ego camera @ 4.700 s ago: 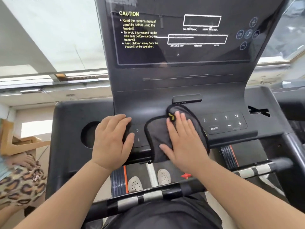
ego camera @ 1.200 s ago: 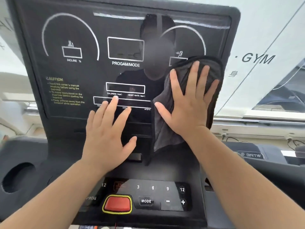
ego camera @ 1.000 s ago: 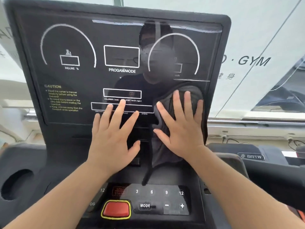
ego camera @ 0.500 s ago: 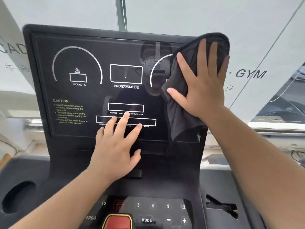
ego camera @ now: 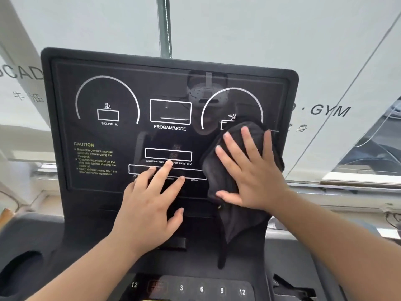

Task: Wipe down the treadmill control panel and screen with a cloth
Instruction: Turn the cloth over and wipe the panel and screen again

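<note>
The treadmill's black screen (ego camera: 121,135) stands upright ahead, printed with white dials and boxes and a CAUTION text at its left. My right hand (ego camera: 253,170) lies flat, fingers spread, pressing a dark grey cloth (ego camera: 236,220) against the screen's lower right part; the cloth's loose end hangs below the palm. My left hand (ego camera: 149,205) rests flat and bare on the screen's lower middle, fingertips on the white boxes. The control panel (ego camera: 201,288) with number keys shows at the bottom edge.
A round cup hole (ego camera: 19,268) sits in the console's left wing and a slot (ego camera: 293,290) in its right wing. Behind the screen is a frosted window with GYM lettering (ego camera: 329,110) and a vertical green frame bar (ego camera: 163,25).
My right hand has slid the cloth down from the screen's top right corner to its lower right part. The left hand stays in place on the lower middle.
</note>
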